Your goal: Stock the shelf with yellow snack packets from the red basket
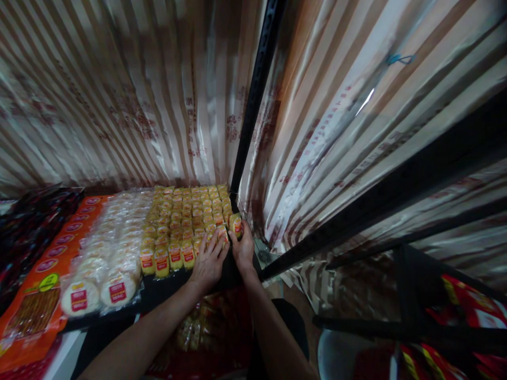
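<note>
Yellow packet (236, 224), just below frame centre, sits gripped in the right hand (243, 249), near the black post (253, 105). Just beside it, the left hand (208, 262) lies spread flat, holding nothing, on the yellow rows (182, 221). Left of those lie white cakes (114, 253); striped sheeting (119, 105) hangs behind.

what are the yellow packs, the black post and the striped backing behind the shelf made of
The yellow packs look like thin glossy plastic film, going by the sheen and the printed red labels; the right hand grips one.
The black post is likely painted metal: straight, rigid, with a dull shine.
The striped backing seems to be plastic sheet or coated cloth; it hangs in folds and catches light.
</note>
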{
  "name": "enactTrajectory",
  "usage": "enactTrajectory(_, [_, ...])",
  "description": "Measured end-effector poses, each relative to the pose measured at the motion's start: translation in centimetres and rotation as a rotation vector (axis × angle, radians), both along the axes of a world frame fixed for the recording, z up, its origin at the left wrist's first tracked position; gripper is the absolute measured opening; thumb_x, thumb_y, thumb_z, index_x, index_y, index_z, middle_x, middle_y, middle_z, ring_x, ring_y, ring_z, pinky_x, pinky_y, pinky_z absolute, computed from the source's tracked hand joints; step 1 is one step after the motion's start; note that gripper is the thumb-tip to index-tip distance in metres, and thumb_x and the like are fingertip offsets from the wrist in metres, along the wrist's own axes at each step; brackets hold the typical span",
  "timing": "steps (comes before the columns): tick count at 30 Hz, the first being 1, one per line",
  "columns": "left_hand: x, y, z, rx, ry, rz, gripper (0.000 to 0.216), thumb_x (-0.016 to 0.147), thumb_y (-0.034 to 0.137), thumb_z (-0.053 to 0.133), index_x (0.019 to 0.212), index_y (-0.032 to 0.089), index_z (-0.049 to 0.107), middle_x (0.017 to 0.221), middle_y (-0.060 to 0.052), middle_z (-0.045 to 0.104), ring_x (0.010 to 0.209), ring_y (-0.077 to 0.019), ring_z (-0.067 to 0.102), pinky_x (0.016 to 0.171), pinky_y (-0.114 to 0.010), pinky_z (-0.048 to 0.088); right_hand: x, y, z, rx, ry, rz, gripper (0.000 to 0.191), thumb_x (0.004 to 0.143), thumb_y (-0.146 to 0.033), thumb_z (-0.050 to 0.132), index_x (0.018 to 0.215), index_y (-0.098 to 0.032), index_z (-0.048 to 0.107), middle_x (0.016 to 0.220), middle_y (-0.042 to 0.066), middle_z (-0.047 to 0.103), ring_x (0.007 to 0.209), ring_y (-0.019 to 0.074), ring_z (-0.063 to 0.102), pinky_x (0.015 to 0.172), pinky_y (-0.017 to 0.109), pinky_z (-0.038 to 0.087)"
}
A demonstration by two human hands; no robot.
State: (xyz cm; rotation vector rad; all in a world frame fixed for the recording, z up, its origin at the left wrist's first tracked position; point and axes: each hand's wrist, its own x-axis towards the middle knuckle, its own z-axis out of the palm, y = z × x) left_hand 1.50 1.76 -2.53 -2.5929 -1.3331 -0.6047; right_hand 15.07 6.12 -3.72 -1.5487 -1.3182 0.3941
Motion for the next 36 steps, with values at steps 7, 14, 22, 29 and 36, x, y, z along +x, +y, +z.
enactTrajectory(7, [-0.1, -0.1, -0.5, 0.028, -0.036, -0.002, 0.046, 0.083, 0.020, 0.047, 0.129, 0.019, 0.051, 0.143, -0.008, 0.041, 0.139, -0.0290, 0.020, 0.113, -0.053, 0.012, 0.0, -0.2, -0.7, 0.029, -0.072, 0.035, 0.048, 0.092, -0.036, 0.032, 0.129, -0.010, 0.049, 0.129, 0.016, 0.054, 0.120, 0.0217, 0.049, 0.103, 0.039, 0.037])
enactTrajectory(14, [-0.1, 0.0, -0.8, 0.106, -0.013, 0.001, 0.043, 0.083, 0.022, 0.048, 0.125, 0.020, 0.053, 0.142, -0.008, 0.042, 0.138, -0.0283, 0.022, 0.112, -0.051, 0.016, -0.2, 0.1, -1.2, 0.066, -0.101, 0.017, 0.049, 0.092, -0.035, 0.033, 0.132, -0.009, 0.044, 0.132, 0.017, 0.051, 0.122, 0.0221, 0.047, 0.104, 0.040, 0.038])
enactTrajectory(22, [0.0, -0.2, -0.5, 0.136, 0.048, 0.032, 0.042, 0.085, 0.023, 0.046, 0.127, 0.018, 0.052, 0.142, -0.011, 0.041, 0.136, -0.0278, 0.027, 0.112, -0.049, 0.017, -0.1, -3.6, -0.4, 0.167, -0.182, -0.026, 0.039, 0.092, -0.029, 0.033, 0.119, -0.009, 0.054, 0.117, 0.017, 0.058, 0.113, 0.0222, 0.052, 0.098, 0.041, 0.042])
enactTrajectory(29, [-0.6, -1.5, -0.2, 0.102, 0.072, 0.001, 0.044, 0.083, 0.022, 0.049, 0.127, 0.016, 0.052, 0.141, -0.014, 0.042, 0.137, -0.0291, 0.025, 0.111, -0.049, 0.018, -0.4, -8.3, -0.4, 0.070, -0.302, 0.136, 0.033, 0.090, -0.018, 0.035, 0.104, -0.016, 0.064, 0.097, 0.009, 0.067, 0.092, 0.0193, 0.056, 0.086, 0.034, 0.046])
enactTrajectory(36, [-1.0, -1.8, -1.0, 0.118, -0.002, 0.008, 0.047, 0.082, 0.020, 0.046, 0.128, 0.013, 0.050, 0.137, -0.011, 0.048, 0.136, -0.0274, 0.028, 0.112, -0.047, 0.019, -0.8, -7.6, -0.3, 0.064, -0.359, 0.214, 0.041, 0.085, -0.009, 0.037, 0.116, -0.017, 0.062, 0.106, 0.007, 0.067, 0.099, 0.0190, 0.053, 0.088, 0.031, 0.047])
